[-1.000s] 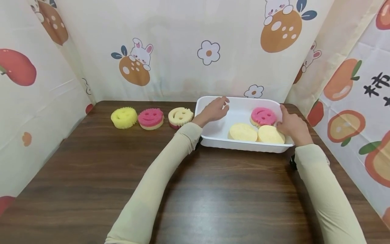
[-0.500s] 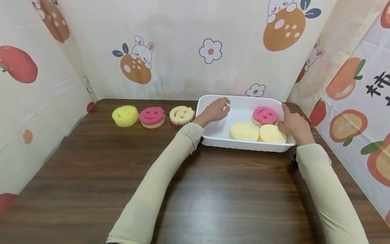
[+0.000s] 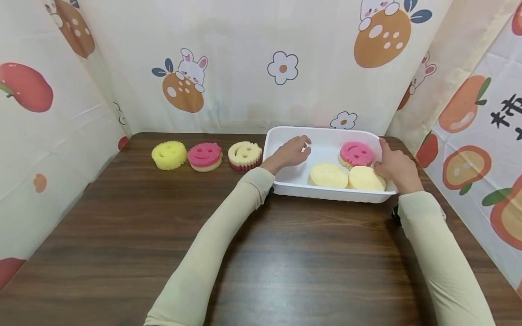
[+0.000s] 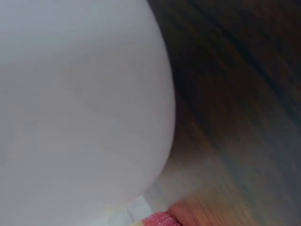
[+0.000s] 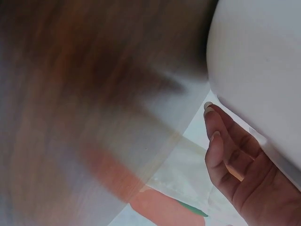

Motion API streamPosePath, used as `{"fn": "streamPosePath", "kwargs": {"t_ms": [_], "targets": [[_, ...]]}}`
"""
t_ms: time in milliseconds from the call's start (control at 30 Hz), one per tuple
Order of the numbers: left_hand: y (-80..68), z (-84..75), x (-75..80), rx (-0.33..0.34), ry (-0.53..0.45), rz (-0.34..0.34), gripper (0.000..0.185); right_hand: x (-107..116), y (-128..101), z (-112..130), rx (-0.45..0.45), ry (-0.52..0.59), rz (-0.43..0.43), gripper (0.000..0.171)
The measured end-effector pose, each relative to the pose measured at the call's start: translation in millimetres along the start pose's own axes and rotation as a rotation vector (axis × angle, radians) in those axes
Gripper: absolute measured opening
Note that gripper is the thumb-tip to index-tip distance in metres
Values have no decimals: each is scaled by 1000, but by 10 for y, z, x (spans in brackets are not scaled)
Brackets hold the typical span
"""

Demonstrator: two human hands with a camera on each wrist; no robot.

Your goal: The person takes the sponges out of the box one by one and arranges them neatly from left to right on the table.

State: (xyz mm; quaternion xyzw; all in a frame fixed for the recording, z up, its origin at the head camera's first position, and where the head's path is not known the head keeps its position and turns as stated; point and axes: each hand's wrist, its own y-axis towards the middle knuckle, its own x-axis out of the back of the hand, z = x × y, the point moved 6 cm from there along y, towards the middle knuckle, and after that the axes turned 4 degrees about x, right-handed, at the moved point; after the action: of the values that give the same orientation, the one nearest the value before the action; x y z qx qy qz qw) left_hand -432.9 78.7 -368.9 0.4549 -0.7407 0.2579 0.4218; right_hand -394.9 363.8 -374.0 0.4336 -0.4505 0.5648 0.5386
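Observation:
A white tray point(image 3: 326, 131) stands at the back right of the table and holds a pink smiley sponge point(image 3: 356, 154) and two pale yellow sponges point(image 3: 328, 175) point(image 3: 366, 179). My left hand point(image 3: 294, 152) hovers inside the tray's bare left half, fingers loosely curled and holding nothing. My right hand point(image 3: 393, 167) grips the tray's right rim, thumb inside near the pink sponge. In the right wrist view its fingers point(image 5: 225, 150) lie along the tray's outer wall point(image 5: 258, 56). The left wrist view shows only the tray's wall point(image 4: 84, 103) and a sliver of red sponge point(image 4: 160, 220).
Left of the tray, three smiley sponges sit in a row on the dark wooden table point(image 3: 285, 253): yellow point(image 3: 169, 155), pink point(image 3: 205, 156) and cream on a red base point(image 3: 244, 155). Printed cloth walls enclose the table at the back and on both sides.
My left hand has slid a little from the tray's back rim toward its middle. The right hand keeps its place on the rim, and the tray and sponges have stayed put.

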Motion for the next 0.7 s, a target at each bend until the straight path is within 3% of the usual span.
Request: {"fn": "streamPosePath", "kwargs": {"t_ms": [700], "targets": [[36,-158,-221,-88,-42,92,42,2,-1,5,8,-5,-11,83]]}}
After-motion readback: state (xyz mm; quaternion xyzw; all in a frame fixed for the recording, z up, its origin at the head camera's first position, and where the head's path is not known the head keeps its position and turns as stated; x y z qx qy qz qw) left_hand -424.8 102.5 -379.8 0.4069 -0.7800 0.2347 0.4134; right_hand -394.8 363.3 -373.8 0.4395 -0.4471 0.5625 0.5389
